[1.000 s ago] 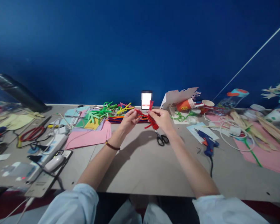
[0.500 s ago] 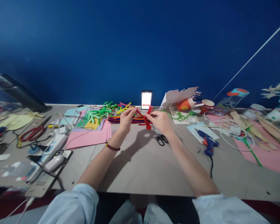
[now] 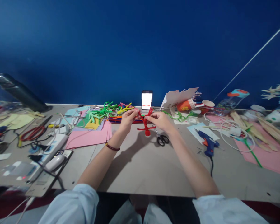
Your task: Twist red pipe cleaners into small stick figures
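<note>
The red pipe-cleaner figure (image 3: 147, 127) is at the centre of the frame, raised above the grey table (image 3: 140, 168), its round end pointing down and two side strands spread outward. The left hand (image 3: 128, 119) pinches one upper strand between the fingertips; the right hand (image 3: 160, 120) grips the figure near its strands' base. The table's front edge crosses the lower frame below both forearms; the rear edge meets the blue wall (image 3: 107, 53). Room for movement lies at lower centre, between the pink sheets (image 3: 87, 137) at left and the glue gun (image 3: 208, 143) at right; black-handled scissors (image 3: 162, 140) lie just below the right hand. Containers: nested orange paper cups (image 3: 186, 105) lie tipped at right of centre, beside a red cup (image 3: 207, 104) whose contents cannot be made out. A transparent jar (image 3: 228, 102) with a blue-and-orange lid leans farther right, holding small blurred items. A black bottle (image 3: 20, 91) leans at the left edge, contents hidden.
</note>
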